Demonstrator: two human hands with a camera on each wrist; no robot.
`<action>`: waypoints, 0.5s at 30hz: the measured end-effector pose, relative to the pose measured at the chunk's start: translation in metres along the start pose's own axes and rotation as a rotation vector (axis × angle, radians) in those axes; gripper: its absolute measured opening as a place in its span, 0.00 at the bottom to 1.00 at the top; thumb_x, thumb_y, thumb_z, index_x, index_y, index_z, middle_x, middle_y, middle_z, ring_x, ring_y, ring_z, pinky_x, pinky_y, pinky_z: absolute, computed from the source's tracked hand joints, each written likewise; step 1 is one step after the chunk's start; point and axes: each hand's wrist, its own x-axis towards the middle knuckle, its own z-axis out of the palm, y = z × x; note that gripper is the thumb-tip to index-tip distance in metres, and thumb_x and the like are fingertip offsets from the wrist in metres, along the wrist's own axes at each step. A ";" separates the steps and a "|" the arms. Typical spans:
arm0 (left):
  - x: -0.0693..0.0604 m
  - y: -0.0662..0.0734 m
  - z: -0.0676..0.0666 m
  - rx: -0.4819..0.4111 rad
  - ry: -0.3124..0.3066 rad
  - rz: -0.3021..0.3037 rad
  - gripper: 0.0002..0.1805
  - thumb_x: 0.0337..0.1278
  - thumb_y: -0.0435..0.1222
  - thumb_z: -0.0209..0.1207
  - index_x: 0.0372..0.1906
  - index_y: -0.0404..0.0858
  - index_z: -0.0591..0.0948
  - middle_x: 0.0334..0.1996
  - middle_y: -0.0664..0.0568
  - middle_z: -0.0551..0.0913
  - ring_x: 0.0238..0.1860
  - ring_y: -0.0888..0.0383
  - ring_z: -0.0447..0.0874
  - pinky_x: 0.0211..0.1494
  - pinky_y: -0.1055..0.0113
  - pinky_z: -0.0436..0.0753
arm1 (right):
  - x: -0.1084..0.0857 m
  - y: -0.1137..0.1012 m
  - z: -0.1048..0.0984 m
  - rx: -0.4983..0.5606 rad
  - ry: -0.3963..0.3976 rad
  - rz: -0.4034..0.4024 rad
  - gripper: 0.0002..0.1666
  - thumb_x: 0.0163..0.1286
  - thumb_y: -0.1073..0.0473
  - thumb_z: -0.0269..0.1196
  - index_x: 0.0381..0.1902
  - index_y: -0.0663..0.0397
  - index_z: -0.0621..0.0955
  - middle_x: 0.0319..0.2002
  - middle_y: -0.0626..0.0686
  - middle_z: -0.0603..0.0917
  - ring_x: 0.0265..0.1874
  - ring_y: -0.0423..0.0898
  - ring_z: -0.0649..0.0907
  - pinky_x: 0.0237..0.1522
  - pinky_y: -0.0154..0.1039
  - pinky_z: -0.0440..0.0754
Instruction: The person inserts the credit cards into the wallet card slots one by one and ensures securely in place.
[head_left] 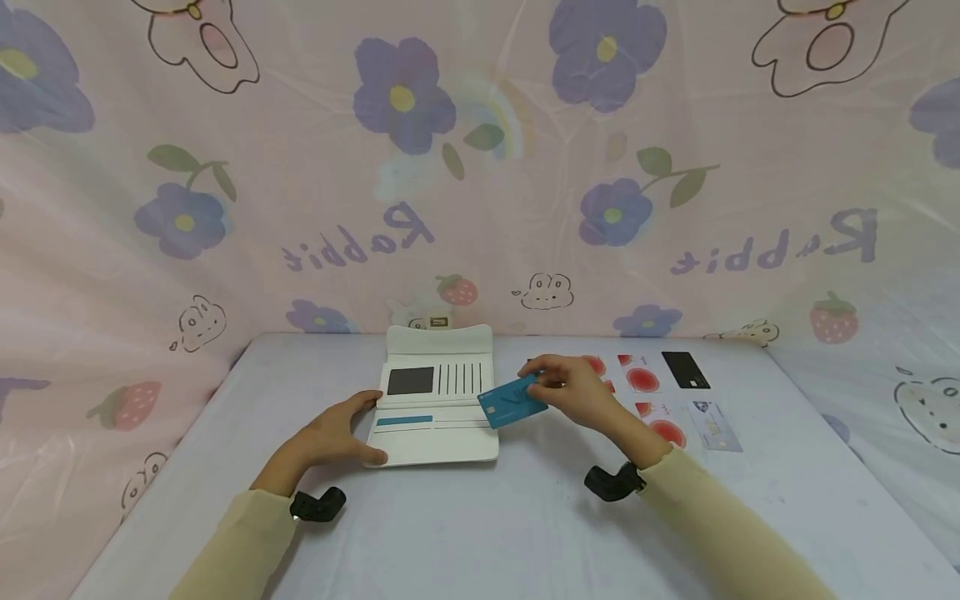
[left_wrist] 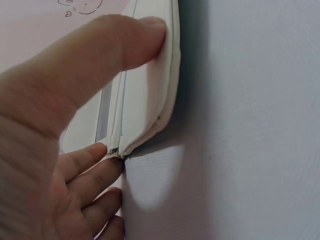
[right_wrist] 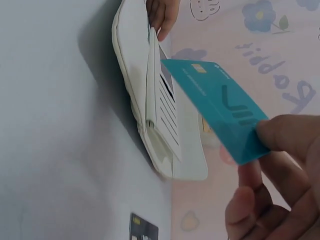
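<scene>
A white wallet (head_left: 435, 450) lies unfolded on the table, with a row of card slots, a dark window and a blue strip showing in its lower pocket. At its left edge is my left hand (head_left: 333, 432); the thumb (left_wrist: 142, 42) rests on the near panel, and the other fingers touch the side near the fold. My right hand (head_left: 573, 390) pinches a blue bank card (head_left: 513, 402) by one end, between thumb and fingers. The card is tilted, its free end by the wallet's right edge. In the right wrist view the card (right_wrist: 220, 105) hides part of the wallet.
To the right lie several cards: a black card (head_left: 686, 370), a grey card (head_left: 715, 427), and white cards with red circles, such as one card (head_left: 642, 380). My right hand partly covers others. A patterned curtain (head_left: 495, 208) hangs behind the white table (head_left: 450, 542).
</scene>
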 end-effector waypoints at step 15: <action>0.000 0.001 -0.001 0.016 -0.007 -0.005 0.58 0.29 0.54 0.75 0.72 0.44 0.61 0.71 0.41 0.66 0.72 0.37 0.58 0.69 0.36 0.61 | 0.016 -0.015 0.035 0.192 0.001 0.025 0.13 0.63 0.63 0.66 0.46 0.50 0.84 0.28 0.54 0.84 0.23 0.45 0.81 0.31 0.42 0.86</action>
